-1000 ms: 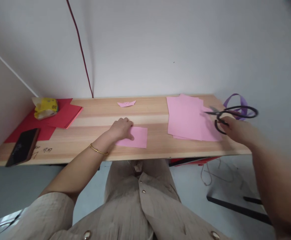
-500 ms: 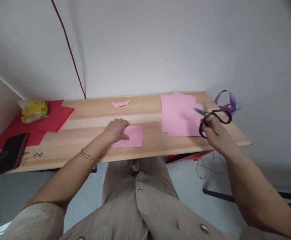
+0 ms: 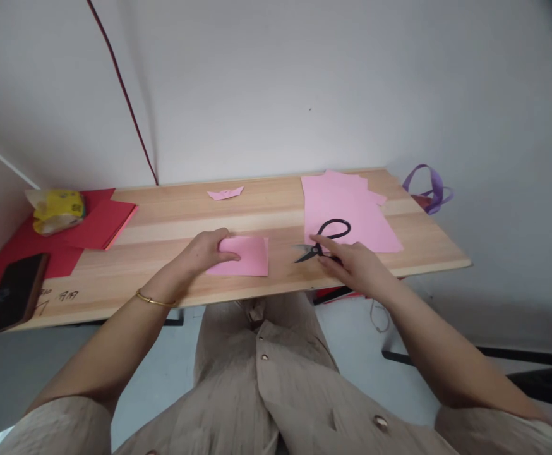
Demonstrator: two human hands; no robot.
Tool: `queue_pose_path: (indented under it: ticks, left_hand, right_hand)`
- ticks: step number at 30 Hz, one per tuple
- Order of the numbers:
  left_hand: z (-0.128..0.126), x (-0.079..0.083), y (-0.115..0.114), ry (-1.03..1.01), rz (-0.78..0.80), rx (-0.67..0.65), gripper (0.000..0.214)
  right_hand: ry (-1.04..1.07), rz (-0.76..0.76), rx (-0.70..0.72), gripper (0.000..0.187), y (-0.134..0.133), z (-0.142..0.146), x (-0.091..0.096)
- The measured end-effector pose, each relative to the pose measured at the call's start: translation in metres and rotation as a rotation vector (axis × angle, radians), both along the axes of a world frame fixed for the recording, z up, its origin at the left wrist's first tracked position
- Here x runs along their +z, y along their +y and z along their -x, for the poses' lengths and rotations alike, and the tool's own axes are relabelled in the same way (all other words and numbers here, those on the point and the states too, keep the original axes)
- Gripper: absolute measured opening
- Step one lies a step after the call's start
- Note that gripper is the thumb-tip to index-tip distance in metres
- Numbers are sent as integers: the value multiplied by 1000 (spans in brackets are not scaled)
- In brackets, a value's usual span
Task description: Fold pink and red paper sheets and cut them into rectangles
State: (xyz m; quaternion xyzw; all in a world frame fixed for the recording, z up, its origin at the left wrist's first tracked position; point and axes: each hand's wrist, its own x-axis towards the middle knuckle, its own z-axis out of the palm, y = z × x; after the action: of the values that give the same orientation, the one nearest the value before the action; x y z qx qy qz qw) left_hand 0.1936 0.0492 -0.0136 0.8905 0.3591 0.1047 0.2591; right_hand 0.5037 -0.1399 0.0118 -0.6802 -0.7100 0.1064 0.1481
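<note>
My left hand (image 3: 212, 248) pinches the left side of a small pink sheet of paper (image 3: 250, 256), thumb on top and fingers behind its far edge. The sheet is at the front of the wooden table (image 3: 176, 218). To its right, my right hand (image 3: 352, 259) holds black-handled scissors (image 3: 318, 250) near the pivot. Their blades are parted and point left toward the small sheet, apart from it. Larger pink sheets (image 3: 337, 202) lie in a loose pile behind the scissors. Farther back rests a small folded pink paper piece (image 3: 225, 193).
On the left are red sheets (image 3: 100, 224), a yellow plastic packet (image 3: 60, 210) and a dark phone (image 3: 14, 294) by the front edge. A purple ribbon (image 3: 434, 189) hangs at the table's right end. A white wall (image 3: 266, 88) stands behind, with a dark red cable (image 3: 123, 91).
My right hand has brought the scissors left and nearer, from beyond the pile's right side to beside the small sheet. My left hand now grips that sheet's left edge, which looks slightly raised.
</note>
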Motion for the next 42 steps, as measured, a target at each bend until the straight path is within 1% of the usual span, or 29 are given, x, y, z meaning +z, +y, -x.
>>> queue_pose_path:
  ticks: [2, 5, 10, 15, 17, 19, 20, 21, 22, 24, 26, 28, 31, 33, 35, 38, 42]
  left_hand:
    - [1, 0, 0, -7, 19, 10, 42]
    - [1, 0, 1, -11, 25, 4, 42]
    - [0, -2, 4, -1, 25, -5, 42]
    - [0, -4, 5, 24, 17, -28, 45]
    - [0, -2, 6, -20, -33, -82, 52]
    - [-1, 4, 7, -69, -181, -143, 62]
    - [-2, 7, 8, -84, -269, -176, 63]
    - [-3, 10, 9, -91, -339, -217, 59]
    - [-5, 13, 10, -90, -373, -273, 52]
    - [-10, 15, 12, -83, -341, -409, 40]
    - [-15, 9, 14, -60, -256, -535, 39]
    - [-18, -2, 16, -33, -203, -589, 39]
    - [-17, -20, 17, -37, -199, -572, 37]
    - [-15, -27, 16, -62, -229, -558, 37]
    - [-14, -31, 14, -83, -273, -563, 37]
    - [-13, -35, 12, -91, -332, -554, 36]
    - [-12, -38, 11, -92, -363, -533, 36]
  right_hand:
    - [-12, 37, 39, 45, 5, 8, -5]
    - [3, 71, 51, 42, 11, 20, -11]
    - [-14, 94, 108, 40, 17, 34, -18]
    - [-10, 92, 200, 38, 19, 44, -27]
    - [-20, 85, 215, 39, 17, 46, -31]
    - [-22, 72, 224, 42, 15, 48, -34]
    - [-18, 66, 229, 44, 14, 48, -35]
    - [-16, 60, 232, 45, 13, 49, -36]
    - [-15, 55, 238, 46, 13, 49, -37]
    - [-17, 40, 251, 46, 11, 49, -38]
    - [-18, 8, 265, 44, 10, 50, -41]
    - [-15, -28, 289, 43, 9, 50, -43]
    - [-9, -76, 319, 42, 8, 53, -48]
    - [-5, -104, 322, 42, 9, 56, -51]
    - [-8, -131, 315, 40, 11, 59, -53]
    - [-15, -199, 321, 33, 14, 62, -57]
    - [2, -293, 359, 25, 11, 62, -59]
